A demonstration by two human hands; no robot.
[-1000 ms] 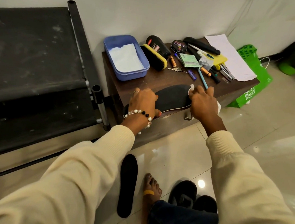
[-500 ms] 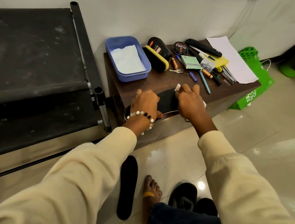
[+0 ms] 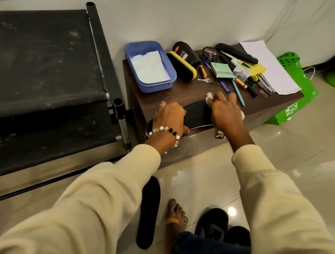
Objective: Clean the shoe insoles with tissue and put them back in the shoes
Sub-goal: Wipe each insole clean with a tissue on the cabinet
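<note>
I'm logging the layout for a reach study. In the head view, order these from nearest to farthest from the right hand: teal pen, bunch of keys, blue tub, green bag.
From the right hand:
1. Teal pen, just beyond the fingers.
2. Bunch of keys, farther back on the table.
3. Blue tub, back left corner. Green bag, on the floor to the right, is too close to call against the tub.

Soft, even indoor light; bright glare spots on the glossy floor tiles; wide-angle bending at edges; slight blur on fingers.

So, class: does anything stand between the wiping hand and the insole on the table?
Only the tissue: the right hand presses it onto the insole, while the left hand holds the insole's other end.
</note>
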